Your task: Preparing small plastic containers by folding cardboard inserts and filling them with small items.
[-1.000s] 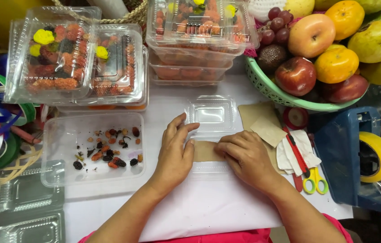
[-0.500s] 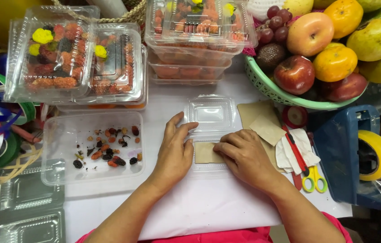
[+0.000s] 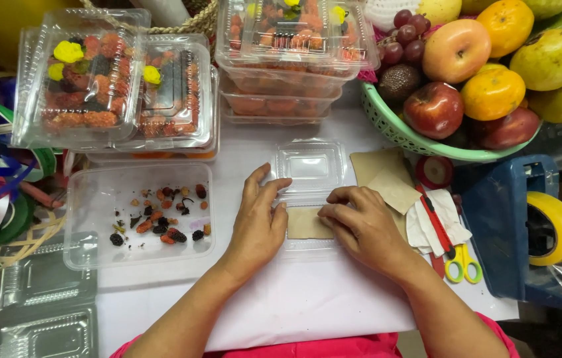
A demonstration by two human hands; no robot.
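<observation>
Here: clamshell box (image 3: 311, 166) holds brown paper (image 3: 307, 225) | tray (image 3: 95, 199): fruit scraps

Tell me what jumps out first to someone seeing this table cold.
The green basket heaped with apples, oranges and grapes at the top right, and the stacked clear boxes of red and yellow sweets along the top. In the middle, the left hand and right hand press a brown paper liner into an open clamshell box.

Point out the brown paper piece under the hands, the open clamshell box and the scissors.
brown paper piece (image 3: 307, 225), head view, on its bare middle between the hands.
open clamshell box (image 3: 311, 162), head view, on the centre of its raised lid half.
scissors (image 3: 463, 262), head view, on the yellow handle loops.
</observation>
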